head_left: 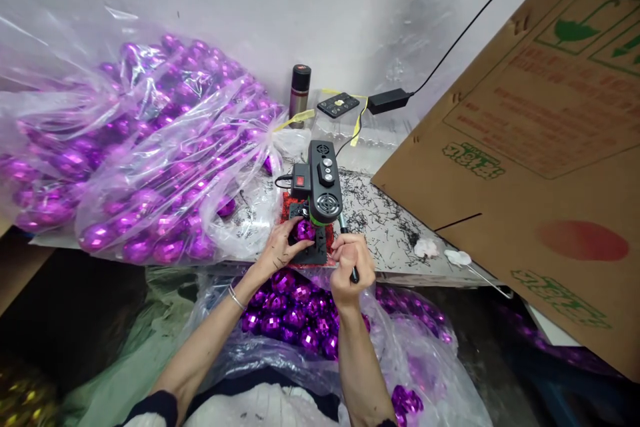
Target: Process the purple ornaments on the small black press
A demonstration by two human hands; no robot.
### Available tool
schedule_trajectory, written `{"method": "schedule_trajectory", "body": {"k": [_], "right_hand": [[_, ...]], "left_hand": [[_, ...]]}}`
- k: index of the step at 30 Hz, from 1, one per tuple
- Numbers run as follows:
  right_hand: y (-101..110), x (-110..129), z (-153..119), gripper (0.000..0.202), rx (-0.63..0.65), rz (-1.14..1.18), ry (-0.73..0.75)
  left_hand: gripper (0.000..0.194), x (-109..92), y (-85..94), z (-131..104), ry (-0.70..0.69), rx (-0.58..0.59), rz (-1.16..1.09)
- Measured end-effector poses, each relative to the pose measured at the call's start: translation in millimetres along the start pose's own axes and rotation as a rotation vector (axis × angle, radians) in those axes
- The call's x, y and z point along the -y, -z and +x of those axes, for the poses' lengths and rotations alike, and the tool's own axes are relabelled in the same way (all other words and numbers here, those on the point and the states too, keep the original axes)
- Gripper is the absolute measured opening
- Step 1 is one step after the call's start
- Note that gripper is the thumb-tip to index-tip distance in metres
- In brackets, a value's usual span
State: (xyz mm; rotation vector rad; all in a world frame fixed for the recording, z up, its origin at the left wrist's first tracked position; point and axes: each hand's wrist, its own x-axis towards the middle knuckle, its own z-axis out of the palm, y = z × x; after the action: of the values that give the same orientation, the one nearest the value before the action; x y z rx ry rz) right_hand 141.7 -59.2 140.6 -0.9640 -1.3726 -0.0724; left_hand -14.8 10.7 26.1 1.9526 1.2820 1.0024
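A small black drill press (325, 183) stands on the table, with a red switch on its left side. Beneath its head sits a purple faceted ball (305, 231). My left hand (284, 245) is closed on this ball, thumb in front and fingers behind it. On the press's right side, my right hand (353, 267) wraps in a fist around the black lever handle (355, 275). The spot where the tool meets the ball is hidden under the press head.
Clear plastic bags of purple balls (165, 167) fill the left; an open bag of balls (300, 313) lies at my lap. Behind stand a dark bottle (300, 90), a phone (338, 105) and a power adapter (388, 101). A large cardboard box (530, 167) leans at right. Black shavings (373, 213) litter the table.
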Motion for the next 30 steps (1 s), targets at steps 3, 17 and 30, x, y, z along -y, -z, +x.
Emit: {"method": "schedule_trajectory", "body": {"k": [3, 17, 30], "right_hand": [[0, 0, 0, 0.035, 0.002, 0.007, 0.003], [2, -2, -4, 0.033, 0.027, -0.008, -0.005], [2, 0, -5, 0.033, 0.013, 0.009, -0.044]], "left_hand": [[0.062, -3, -1.6, 1, -0.050, 0.008, 0.027], [0.062, 5, -1.8, 2, -0.071, 0.018, 0.020], [0.061, -2, -24.5, -10, -0.024, -0.079, 0.009]]}}
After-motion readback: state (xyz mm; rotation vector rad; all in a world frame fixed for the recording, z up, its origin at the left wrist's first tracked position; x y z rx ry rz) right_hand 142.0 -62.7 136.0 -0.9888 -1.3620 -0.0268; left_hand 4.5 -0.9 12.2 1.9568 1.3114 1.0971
